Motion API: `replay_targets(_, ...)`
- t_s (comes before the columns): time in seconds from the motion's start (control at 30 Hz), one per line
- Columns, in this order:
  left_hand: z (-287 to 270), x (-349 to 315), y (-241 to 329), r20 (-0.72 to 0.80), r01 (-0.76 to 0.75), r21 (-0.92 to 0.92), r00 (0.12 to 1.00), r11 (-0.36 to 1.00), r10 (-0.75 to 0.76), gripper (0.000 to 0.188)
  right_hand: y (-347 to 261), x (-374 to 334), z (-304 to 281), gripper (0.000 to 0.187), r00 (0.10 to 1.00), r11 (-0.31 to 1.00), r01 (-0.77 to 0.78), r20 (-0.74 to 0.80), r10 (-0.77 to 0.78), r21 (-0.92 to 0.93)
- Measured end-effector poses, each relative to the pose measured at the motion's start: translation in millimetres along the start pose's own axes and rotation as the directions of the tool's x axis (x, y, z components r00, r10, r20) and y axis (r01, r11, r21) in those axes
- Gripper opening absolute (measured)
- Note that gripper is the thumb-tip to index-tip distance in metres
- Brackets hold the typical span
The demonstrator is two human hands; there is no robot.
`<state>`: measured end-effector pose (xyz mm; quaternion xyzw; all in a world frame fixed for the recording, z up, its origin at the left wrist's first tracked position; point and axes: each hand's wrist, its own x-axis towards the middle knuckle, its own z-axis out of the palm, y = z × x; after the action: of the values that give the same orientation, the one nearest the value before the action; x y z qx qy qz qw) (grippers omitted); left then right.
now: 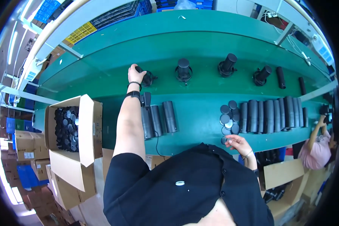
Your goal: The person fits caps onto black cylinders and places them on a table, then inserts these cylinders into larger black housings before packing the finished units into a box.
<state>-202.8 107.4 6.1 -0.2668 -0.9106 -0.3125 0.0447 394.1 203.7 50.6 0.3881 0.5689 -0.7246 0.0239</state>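
Note:
My left hand (136, 74) reaches to the far left of the green bench, its fingers closed on the top of a black cylinder (139, 69). That cylinder stands in a round black holder (148, 79). Close to the front edge, my right hand (238, 143) pinches a dark round disc (224, 140) at its fingertips. Just beyond it lies a loose cluster of similar discs (225, 119), one showing a paler face. Along the back stand more black cylinders in ringed holders, such as one in the middle (183, 67) and a tilted one (229, 63).
Right of the discs, black tubes (269, 116) lie side by side. Several more tubes (169, 116) and a black device with a cable (145, 100) are by my left arm. An open carton (96, 130) of discs stands left. A co-worker (317, 148) is at far right.

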Motion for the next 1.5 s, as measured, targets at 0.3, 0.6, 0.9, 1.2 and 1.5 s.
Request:
replay_targets(0.3,-6,-84,67,-0.002,-0.280,0.005,0.960,0.960,0.280,0.030,13,1,1,0.027,0.999,0.997,-0.039,-0.011,0.039,0.069)
replay_targets(0.6,34,-207,85,0.505,0.056,0.324,0.834,0.945,-0.223,0.093,-7,29,13,0.028,0.986,0.992,0.032,0.169,-0.012,-0.119)
replay_targets(0.9,-8,-276,142,0.526,0.025,-0.619,0.755,0.785,0.391,0.058,-69,58,18,0.031,0.915,0.852,0.384,0.274,-0.298,-0.355)
replay_targets(1.2,20,-301,152,0.436,0.118,-0.748,0.829,0.653,0.350,0.063,-64,97,44,0.038,0.810,0.621,0.586,0.406,-0.424,-0.521)
replay_targets(1.5,18,-292,140,0.595,0.499,-0.784,0.774,0.370,0.217,0.062,-33,125,-62,0.011,0.900,0.630,0.346,0.056,-0.432,-0.696)
